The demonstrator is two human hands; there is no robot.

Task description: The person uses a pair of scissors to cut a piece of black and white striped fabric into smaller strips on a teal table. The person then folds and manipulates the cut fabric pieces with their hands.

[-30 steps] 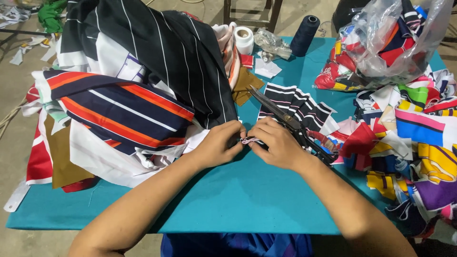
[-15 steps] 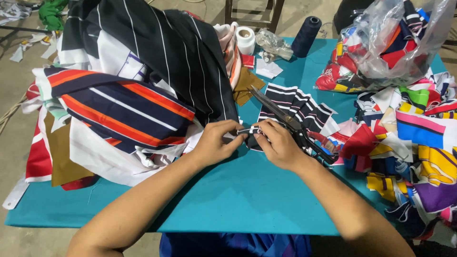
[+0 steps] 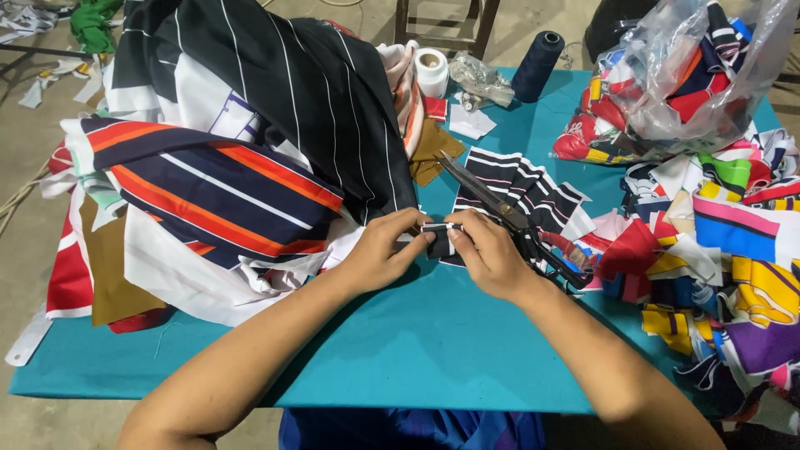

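Both hands pinch one small black-and-white striped scrap [image 3: 439, 239] just above the worktop [image 3: 417, 342], mid-table: left hand [image 3: 385, 250] closed on its left end, right hand [image 3: 490, 254] closed on its right end, fingertips almost meeting. Scissors [image 3: 500, 208] lie just right of the right hand, on a larger striped piece [image 3: 525, 187], blades pointing far-left, not held. Left of the hands: big pile of striped cloth [image 3: 233, 158], black on top, navy/orange below. Right: heap of multicolour offcuts [image 3: 717, 242]; far right a clear bag of scraps [image 3: 683, 75]. Far edge: dark thread cone [image 3: 537, 65], white tape roll [image 3: 432, 71]. Progress, my read: plenty of cut pieces already on the right, large uncut pile left, so work looks midway at best.
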